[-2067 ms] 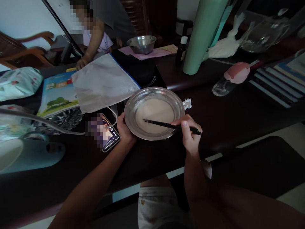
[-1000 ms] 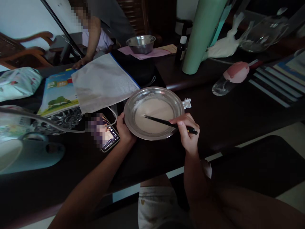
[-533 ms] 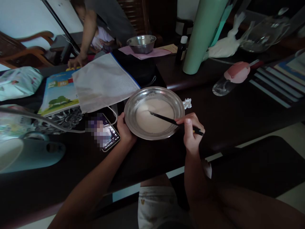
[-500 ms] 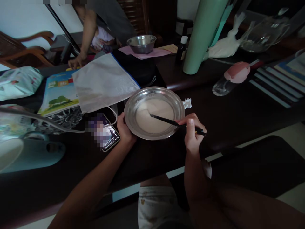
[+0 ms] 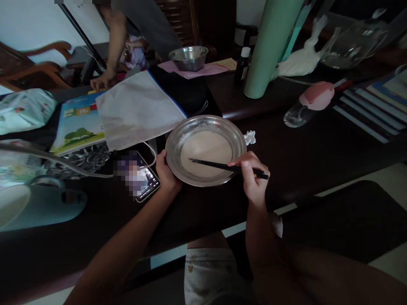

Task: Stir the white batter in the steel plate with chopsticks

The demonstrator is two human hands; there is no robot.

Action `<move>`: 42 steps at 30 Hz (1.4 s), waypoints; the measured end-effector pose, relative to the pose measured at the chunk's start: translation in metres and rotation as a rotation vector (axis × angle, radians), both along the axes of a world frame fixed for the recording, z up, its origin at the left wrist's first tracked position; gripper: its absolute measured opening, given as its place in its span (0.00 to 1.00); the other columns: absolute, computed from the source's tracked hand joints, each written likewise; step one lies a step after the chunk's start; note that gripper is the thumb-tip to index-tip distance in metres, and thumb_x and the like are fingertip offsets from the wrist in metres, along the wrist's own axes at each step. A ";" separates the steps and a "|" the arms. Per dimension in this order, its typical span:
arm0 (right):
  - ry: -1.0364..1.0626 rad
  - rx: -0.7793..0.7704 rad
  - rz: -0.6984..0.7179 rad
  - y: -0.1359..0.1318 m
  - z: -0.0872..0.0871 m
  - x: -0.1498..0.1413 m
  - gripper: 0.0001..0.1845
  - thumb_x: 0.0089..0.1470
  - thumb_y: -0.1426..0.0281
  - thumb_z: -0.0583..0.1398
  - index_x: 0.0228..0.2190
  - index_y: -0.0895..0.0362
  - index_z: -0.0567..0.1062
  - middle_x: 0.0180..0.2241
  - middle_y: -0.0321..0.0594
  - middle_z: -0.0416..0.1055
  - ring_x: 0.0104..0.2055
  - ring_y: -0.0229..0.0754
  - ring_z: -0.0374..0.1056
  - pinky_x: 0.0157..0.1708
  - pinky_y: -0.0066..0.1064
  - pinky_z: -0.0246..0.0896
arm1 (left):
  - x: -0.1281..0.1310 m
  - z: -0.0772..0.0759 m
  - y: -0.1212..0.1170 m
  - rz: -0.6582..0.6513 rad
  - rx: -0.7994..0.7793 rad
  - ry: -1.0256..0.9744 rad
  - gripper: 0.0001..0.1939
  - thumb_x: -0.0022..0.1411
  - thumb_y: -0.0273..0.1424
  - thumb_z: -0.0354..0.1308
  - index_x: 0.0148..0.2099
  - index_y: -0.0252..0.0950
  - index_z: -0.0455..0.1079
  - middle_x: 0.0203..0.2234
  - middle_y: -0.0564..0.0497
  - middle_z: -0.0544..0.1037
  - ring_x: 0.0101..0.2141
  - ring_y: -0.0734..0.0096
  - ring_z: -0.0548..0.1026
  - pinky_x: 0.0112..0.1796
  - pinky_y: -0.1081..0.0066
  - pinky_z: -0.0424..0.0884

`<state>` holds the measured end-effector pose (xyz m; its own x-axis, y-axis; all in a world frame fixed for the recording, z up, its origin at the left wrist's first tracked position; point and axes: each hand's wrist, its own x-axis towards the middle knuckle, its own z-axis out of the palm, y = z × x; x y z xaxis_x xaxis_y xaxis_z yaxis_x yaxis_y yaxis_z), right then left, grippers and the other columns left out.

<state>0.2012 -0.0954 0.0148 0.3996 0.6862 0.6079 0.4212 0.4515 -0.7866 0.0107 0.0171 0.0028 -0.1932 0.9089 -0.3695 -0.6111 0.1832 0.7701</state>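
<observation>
A wide steel bowl (image 5: 237,131) stands on the dark table, holding a pale, creamy liquid (image 5: 210,148) with white residue along the inner wall. My left hand (image 5: 168,174) grips the bowl's left rim, thumb on top and the other fingers hidden beneath it. In my right hand (image 5: 255,176), closed at the bowl's right edge, are black chopsticks (image 5: 219,165). They slant to the left, and their tips meet the liquid near the left part of the bowl. Close by my left wrist lies a lit phone (image 5: 148,186) with a white cable.
Behind the bowl are a white mesh pouch (image 5: 136,110), a colourful book (image 5: 81,120) and a smaller steel bowl (image 5: 189,59). A tall green bottle (image 5: 270,51) and a pink-lidded cup (image 5: 316,95) stand right. Another person's hand (image 5: 104,80) rests at the far left.
The chopstick tips have moved left and slightly nearer to me through the liquid, with my right hand shifting a little left. My left hand and the bowl have stayed put.
</observation>
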 end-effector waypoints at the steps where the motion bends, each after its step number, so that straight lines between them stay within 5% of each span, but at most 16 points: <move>1: -0.031 -0.015 -0.008 0.000 0.001 0.000 0.21 0.74 0.60 0.58 0.30 0.48 0.84 0.28 0.36 0.82 0.34 0.45 0.78 0.38 0.43 0.71 | 0.000 0.002 0.000 0.007 -0.009 -0.009 0.10 0.60 0.42 0.66 0.33 0.41 0.78 0.29 0.53 0.83 0.35 0.60 0.80 0.42 0.63 0.77; 5: 0.006 -0.001 -0.098 -0.001 -0.001 0.000 0.22 0.74 0.60 0.57 0.30 0.49 0.84 0.29 0.38 0.81 0.34 0.45 0.77 0.37 0.42 0.71 | 0.002 0.008 -0.001 0.028 -0.036 -0.033 0.10 0.62 0.39 0.63 0.30 0.41 0.77 0.28 0.52 0.83 0.32 0.64 0.78 0.38 0.67 0.76; 19: 0.061 0.055 -0.026 -0.001 -0.003 0.001 0.20 0.75 0.63 0.58 0.33 0.48 0.85 0.29 0.35 0.82 0.33 0.44 0.77 0.39 0.42 0.70 | 0.005 0.010 -0.002 0.033 -0.021 -0.023 0.11 0.64 0.38 0.63 0.29 0.41 0.75 0.27 0.52 0.82 0.33 0.63 0.79 0.40 0.64 0.77; 27: 0.013 0.042 -0.106 -0.001 -0.001 0.001 0.21 0.75 0.62 0.58 0.30 0.49 0.84 0.28 0.36 0.81 0.33 0.44 0.76 0.37 0.42 0.69 | 0.002 0.005 -0.001 0.017 -0.010 0.010 0.12 0.56 0.43 0.68 0.31 0.41 0.76 0.28 0.54 0.82 0.34 0.61 0.79 0.42 0.64 0.76; 32: -0.008 0.029 0.002 -0.001 -0.002 0.000 0.20 0.75 0.63 0.58 0.32 0.48 0.84 0.29 0.35 0.82 0.34 0.44 0.77 0.38 0.42 0.70 | 0.000 0.002 0.000 0.009 -0.002 -0.009 0.10 0.57 0.41 0.67 0.32 0.40 0.76 0.29 0.53 0.82 0.33 0.63 0.78 0.41 0.65 0.75; 38: -0.018 0.032 -0.127 0.000 -0.001 0.001 0.23 0.75 0.60 0.56 0.29 0.49 0.82 0.27 0.37 0.79 0.33 0.44 0.76 0.37 0.42 0.69 | 0.000 0.001 0.001 -0.003 -0.006 -0.017 0.11 0.61 0.42 0.65 0.33 0.41 0.77 0.29 0.52 0.82 0.35 0.60 0.80 0.42 0.64 0.77; 42: -0.023 0.015 -0.015 0.000 0.001 0.001 0.23 0.75 0.61 0.57 0.29 0.49 0.83 0.27 0.36 0.80 0.32 0.44 0.76 0.37 0.42 0.69 | 0.000 0.000 0.001 0.002 -0.028 -0.017 0.12 0.64 0.40 0.61 0.33 0.40 0.78 0.29 0.51 0.82 0.35 0.61 0.81 0.44 0.63 0.77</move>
<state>0.2022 -0.0955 0.0156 0.3959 0.6711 0.6268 0.4459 0.4563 -0.7701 0.0109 0.0184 0.0032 -0.1884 0.8979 -0.3979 -0.6244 0.2032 0.7542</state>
